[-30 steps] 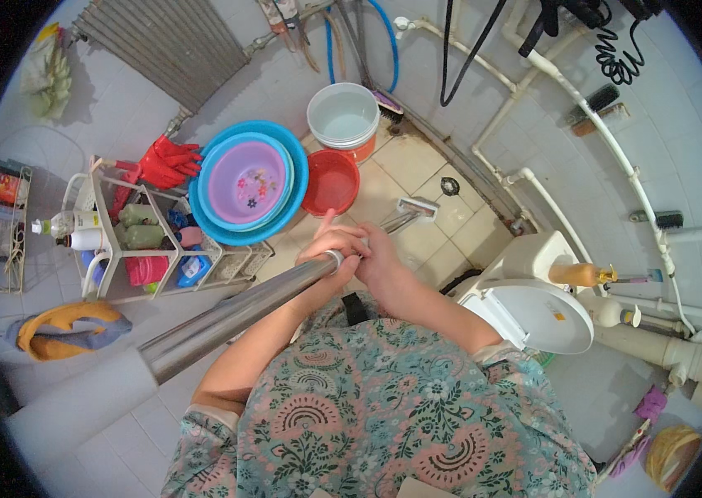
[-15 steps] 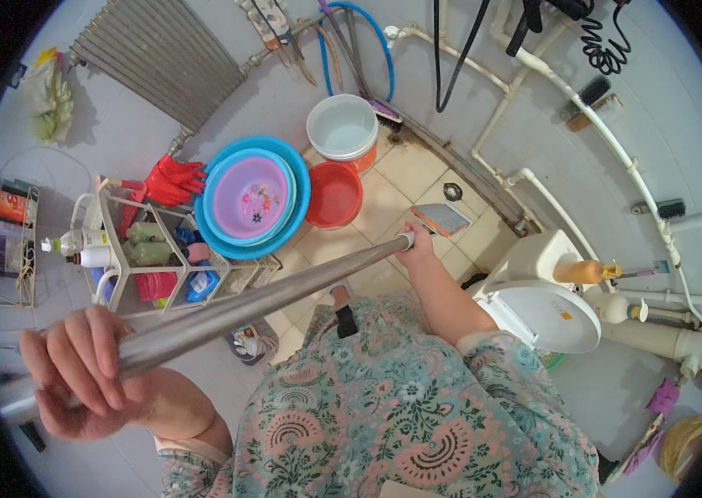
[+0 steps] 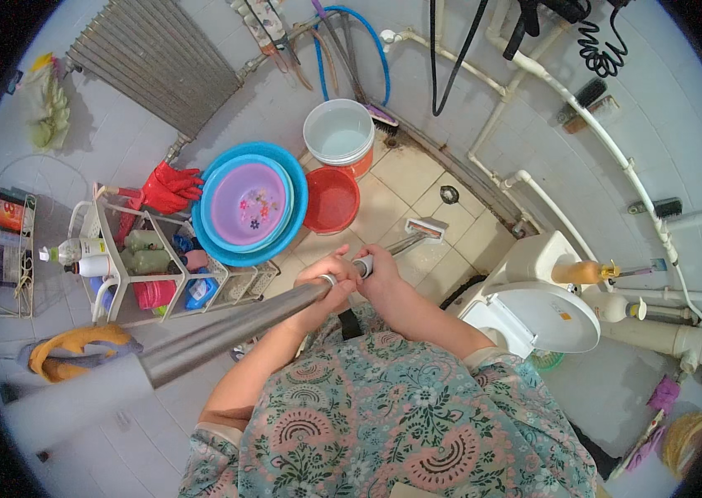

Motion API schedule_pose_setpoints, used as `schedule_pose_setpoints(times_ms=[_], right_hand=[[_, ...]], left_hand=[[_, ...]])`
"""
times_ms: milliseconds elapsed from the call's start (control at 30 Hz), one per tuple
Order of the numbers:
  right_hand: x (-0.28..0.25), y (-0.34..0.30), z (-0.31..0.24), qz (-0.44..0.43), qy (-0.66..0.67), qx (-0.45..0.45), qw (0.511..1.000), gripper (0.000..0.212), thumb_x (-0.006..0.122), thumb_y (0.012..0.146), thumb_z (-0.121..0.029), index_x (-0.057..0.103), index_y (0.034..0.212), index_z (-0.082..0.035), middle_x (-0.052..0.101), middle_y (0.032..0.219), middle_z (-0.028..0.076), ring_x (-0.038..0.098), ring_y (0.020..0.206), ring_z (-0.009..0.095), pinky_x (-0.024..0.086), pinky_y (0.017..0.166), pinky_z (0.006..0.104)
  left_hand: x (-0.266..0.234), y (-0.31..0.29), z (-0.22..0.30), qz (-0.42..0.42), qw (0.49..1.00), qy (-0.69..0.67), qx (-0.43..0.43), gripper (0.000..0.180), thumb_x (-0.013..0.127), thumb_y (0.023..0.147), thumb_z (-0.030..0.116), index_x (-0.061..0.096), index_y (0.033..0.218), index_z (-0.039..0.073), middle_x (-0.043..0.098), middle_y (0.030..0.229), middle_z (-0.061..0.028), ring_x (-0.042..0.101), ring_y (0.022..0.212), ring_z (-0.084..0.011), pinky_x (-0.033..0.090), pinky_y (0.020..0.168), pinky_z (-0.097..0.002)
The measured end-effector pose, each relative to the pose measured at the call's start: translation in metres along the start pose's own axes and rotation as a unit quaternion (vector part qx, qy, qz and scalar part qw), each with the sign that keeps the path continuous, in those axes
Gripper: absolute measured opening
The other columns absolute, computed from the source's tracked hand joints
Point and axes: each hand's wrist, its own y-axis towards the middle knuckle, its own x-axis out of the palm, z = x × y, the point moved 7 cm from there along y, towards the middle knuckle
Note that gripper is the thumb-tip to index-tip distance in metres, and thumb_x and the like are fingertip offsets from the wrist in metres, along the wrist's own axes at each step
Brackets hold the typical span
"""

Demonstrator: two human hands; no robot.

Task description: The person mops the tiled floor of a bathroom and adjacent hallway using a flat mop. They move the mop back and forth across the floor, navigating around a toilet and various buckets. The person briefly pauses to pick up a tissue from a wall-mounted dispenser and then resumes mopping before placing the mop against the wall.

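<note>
A long-handled mop with a metal pole (image 3: pixel 234 336) slants across my front. Its thick white end is near my lower left, and its small flat head (image 3: pixel 426 228) is down on the tiled floor. My left hand (image 3: pixel 327 286) is closed around the middle of the pole, by a white collar. Just beyond it, my right hand (image 3: pixel 384 282) wraps the pole near another light collar. The two hands are almost touching. The head shows a pale edge and a reddish strip; its underside is hidden.
Stacked basins (image 3: pixel 249 203), a red bucket (image 3: pixel 332 199) and a white bucket (image 3: pixel 338 133) stand ahead. A white rack (image 3: pixel 122 282) with bottles and red gloves (image 3: pixel 170 187) is at left. The toilet (image 3: pixel 525 315) is at right, and a floor drain (image 3: pixel 449 194) lies ahead.
My left hand has slid along the pole from the far lower left to beside my right hand. My right hand has come closer to me. The mop head has turned and moved slightly nearer.
</note>
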Motion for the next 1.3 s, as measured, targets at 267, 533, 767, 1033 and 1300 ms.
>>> schedule_pose_setpoints(times_ms=[267,533,767,1033,1300], right_hand=[[-0.046,0.093,-0.054,-0.038,0.107,-0.031,0.993,0.015,0.053,0.073,-0.015,0.043,0.063,-0.009,0.044,0.059,0.003,0.043,0.051,0.018,0.038,0.048,0.0315],[-0.081,0.105,-0.069,0.029,0.139,-0.075,0.987,0.012,0.05,0.075,-0.016,0.044,0.067,-0.01,0.044,0.059,0.003,0.046,0.052,0.018,0.041,0.049,0.0332],[-0.002,0.006,-0.018,0.03,0.083,-0.036,0.995,0.011,0.047,0.076,-0.011,0.041,0.067,-0.008,0.045,0.059,0.004,0.045,0.052,0.017,0.041,0.047,0.0288],[-0.026,0.062,-0.015,-0.043,0.009,-0.04,0.998,0.01,0.048,0.075,-0.013,0.045,0.067,-0.008,0.046,0.065,0.006,0.047,0.058,0.02,0.042,0.051,0.0302],[-0.084,0.108,-0.053,0.029,0.127,-0.017,0.991,0.01,0.048,0.076,-0.012,0.045,0.067,-0.01,0.046,0.061,0.004,0.048,0.056,0.019,0.042,0.05,0.0302]], left_hand=[[-0.024,0.013,0.121,0.029,0.993,-0.081,0.085,0.014,0.06,0.074,0.013,0.048,0.07,0.009,0.052,0.059,-0.0043,0.051,0.056,-0.0163,0.044,0.078,-0.042],[-0.063,-0.021,0.254,0.12,0.951,-0.147,0.246,0.012,0.051,0.074,0.014,0.039,0.071,0.014,0.046,0.044,0.0043,0.043,0.039,-0.0059,0.04,0.061,-0.0226],[-0.024,0.002,0.07,0.08,0.992,-0.052,0.085,0.023,0.062,0.074,0.022,0.042,0.069,0.013,0.046,0.056,-0.0016,0.046,0.05,-0.0151,0.032,0.092,-0.0428],[-0.01,0.001,0.05,0.035,0.999,-0.022,0.032,0.017,0.063,0.075,0.012,0.047,0.071,0.008,0.055,0.066,-0.0028,0.054,0.065,-0.0136,0.036,0.093,-0.0469],[-0.059,-0.026,0.275,0.119,0.941,-0.142,0.285,0.019,0.054,0.075,0.014,0.037,0.065,0.015,0.046,0.041,0.0048,0.044,0.035,-0.0076,0.039,0.062,-0.0255]])
